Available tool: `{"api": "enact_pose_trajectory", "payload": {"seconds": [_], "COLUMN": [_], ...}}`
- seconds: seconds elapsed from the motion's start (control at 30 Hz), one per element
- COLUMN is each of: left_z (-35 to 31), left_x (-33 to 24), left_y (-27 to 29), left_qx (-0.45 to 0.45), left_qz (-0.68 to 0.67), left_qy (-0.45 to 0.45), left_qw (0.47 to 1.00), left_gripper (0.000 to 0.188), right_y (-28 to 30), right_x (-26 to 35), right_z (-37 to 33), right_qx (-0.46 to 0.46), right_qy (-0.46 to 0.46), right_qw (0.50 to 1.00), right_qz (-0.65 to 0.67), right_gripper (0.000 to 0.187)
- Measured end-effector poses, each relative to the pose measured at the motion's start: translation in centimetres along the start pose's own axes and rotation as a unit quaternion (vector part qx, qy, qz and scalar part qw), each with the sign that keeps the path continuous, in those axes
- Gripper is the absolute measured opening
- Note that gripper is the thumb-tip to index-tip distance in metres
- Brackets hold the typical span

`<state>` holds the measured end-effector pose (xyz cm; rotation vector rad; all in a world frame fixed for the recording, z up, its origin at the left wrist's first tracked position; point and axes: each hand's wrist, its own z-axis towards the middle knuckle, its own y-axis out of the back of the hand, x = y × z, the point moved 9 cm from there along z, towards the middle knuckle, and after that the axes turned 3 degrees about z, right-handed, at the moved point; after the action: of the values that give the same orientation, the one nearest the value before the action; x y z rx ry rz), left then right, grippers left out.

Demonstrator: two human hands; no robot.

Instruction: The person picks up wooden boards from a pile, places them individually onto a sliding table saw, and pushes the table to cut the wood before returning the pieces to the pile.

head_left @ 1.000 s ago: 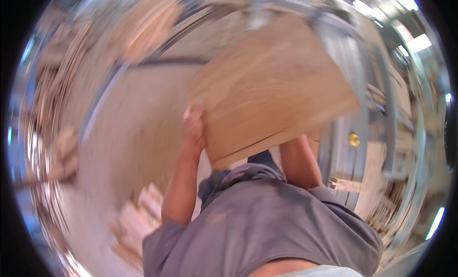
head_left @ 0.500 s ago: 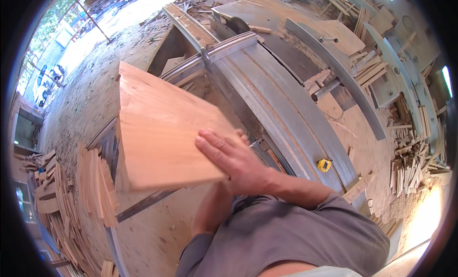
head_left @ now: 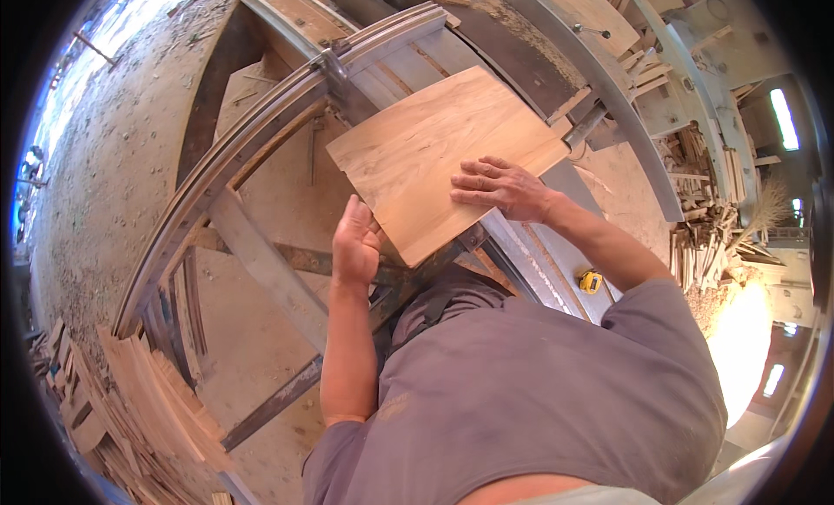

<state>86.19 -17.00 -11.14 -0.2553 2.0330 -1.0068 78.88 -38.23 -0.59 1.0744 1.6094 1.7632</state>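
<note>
left hand grips the wooden board's near edge; right hand lies flat on it, over the metal saw table.

Wooden board: flat, roughly rectangular panel of pale tan timber with visible grain and a few darker streaks. It lies face up, turned diagonally, across the grey metal machine table. Its near corner overhangs the table edge. Edges appear cleanly cut; surface unfinished.
</note>
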Motion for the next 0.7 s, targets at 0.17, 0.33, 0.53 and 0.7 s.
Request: {"api": "enact_pose_trajectory", "payload": {"seconds": [0.17,0.33,0.53,0.7], "left_z": [3.3,7.3,16.6,20.0], "left_x": [0.0,-5.4,-11.1,-13.8], "left_y": [-1.9,-0.6,-6.4,-5.8], "left_qx": [-0.018,-0.202,-0.274,-0.362], "left_qz": [0.222,0.454,0.612,0.704], "left_qy": [-0.020,-0.141,-0.290,-0.248], "left_qw": [0.975,0.856,0.683,0.558], "left_gripper": [0.063,0.066,0.059,0.028], "right_y": [-2.5,-3.8,-5.3,-4.9], "right_x": [-6.2,-9.3,-9.9,-11.9], "right_z": [-0.4,0.0,-1.7,-0.9], "right_qx": [-0.045,0.089,-0.075,-0.107], "right_qy": [-0.075,-0.163,-0.140,-0.128], "right_qw": [0.996,0.983,0.980,0.971], "right_qz": [-0.006,0.008,0.122,0.170], "right_gripper": [0.070,0.079,0.090,0.088]}}
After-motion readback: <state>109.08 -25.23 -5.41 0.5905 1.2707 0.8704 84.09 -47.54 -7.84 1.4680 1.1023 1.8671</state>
